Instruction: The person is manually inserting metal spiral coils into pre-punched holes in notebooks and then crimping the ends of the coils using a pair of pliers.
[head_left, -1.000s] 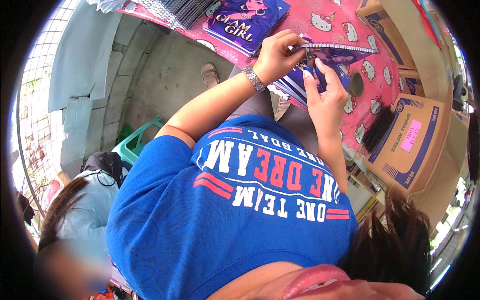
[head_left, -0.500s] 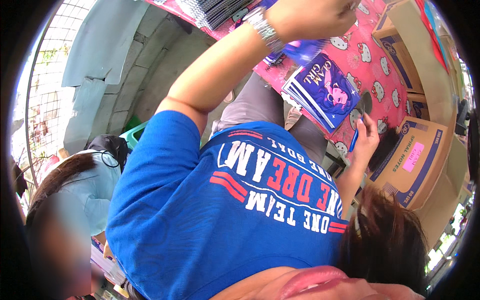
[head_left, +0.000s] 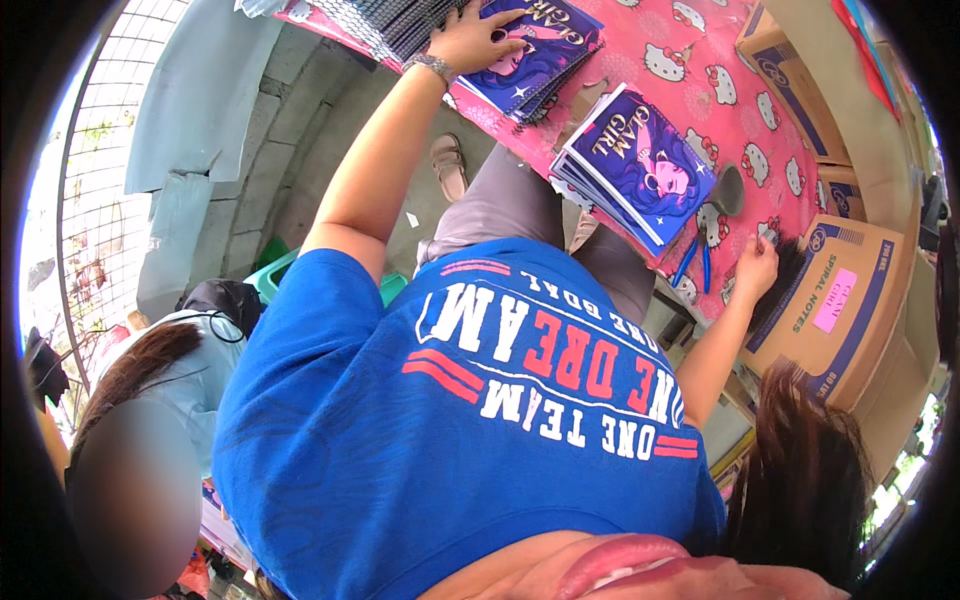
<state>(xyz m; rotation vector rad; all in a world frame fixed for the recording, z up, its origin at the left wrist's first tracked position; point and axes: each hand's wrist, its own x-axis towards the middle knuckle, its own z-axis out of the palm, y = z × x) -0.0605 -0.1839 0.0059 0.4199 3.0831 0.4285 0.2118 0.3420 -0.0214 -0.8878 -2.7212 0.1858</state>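
Note:
My left hand (head_left: pixel 478 38) lies spread on top of a stack of purple notebooks (head_left: pixel 540 60) with an illustrated cover, at the table's far left part. A silver watch (head_left: pixel 432 68) is on that wrist. My right hand (head_left: pixel 757 268) is at the table's right edge, fingers pinched beside a dark bundle of thin black strands (head_left: pixel 785 285); a small greyish bit shows at the fingertips, too small to name. Blue-handled pliers (head_left: pixel 692 264) lie on the table near it. Between my hands sits a fanned stack of purple covers with white pages (head_left: pixel 645 170).
The table has a pink patterned cloth (head_left: pixel 700 75). A round grey object (head_left: pixel 729 190) lies beside the fanned stack. Black-bound notebooks (head_left: pixel 385 25) are piled at the far left. Cardboard boxes (head_left: pixel 870 250) line the right side. Another person (head_left: pixel 190 370) sits at left.
My left hand came down onto the far-left stack, where a blurred purple cover was moving. My right hand let go of the blue-handled pliers and moved right to the black strands.

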